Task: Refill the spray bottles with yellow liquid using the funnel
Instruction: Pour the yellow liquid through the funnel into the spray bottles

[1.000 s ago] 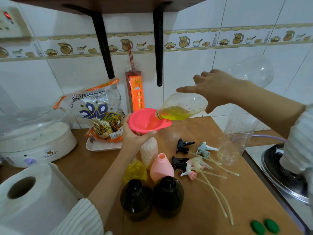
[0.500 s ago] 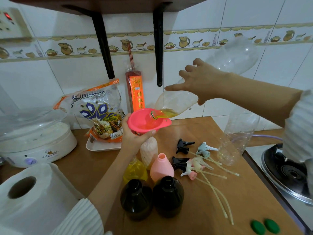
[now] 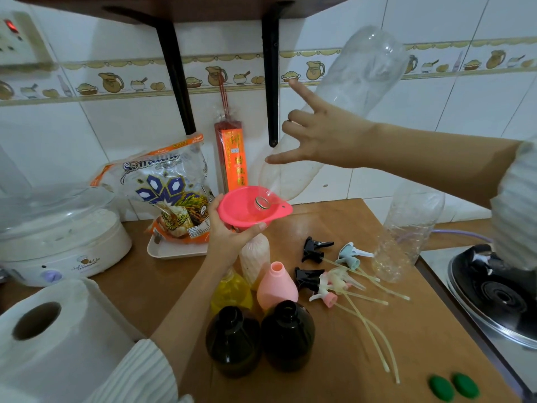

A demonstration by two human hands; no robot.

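Left hand [image 3: 229, 237] grips the pink funnel [image 3: 250, 206]; right hand [image 3: 322, 135] holds the upended clear bottle [image 3: 348, 91], mouth in it.

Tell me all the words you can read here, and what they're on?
Rice bag: big curly brand name, too blurred to read; small print on its label also unreadable.
Red incense packet: yellow Chinese characters, too blurred to read.
White cooker: small logo script, unreadable.
Nothing else carries text.

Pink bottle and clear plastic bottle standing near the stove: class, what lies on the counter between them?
In the head view, loose spray heads with tubes lie between the pink bottle and the clear plastic bottle.
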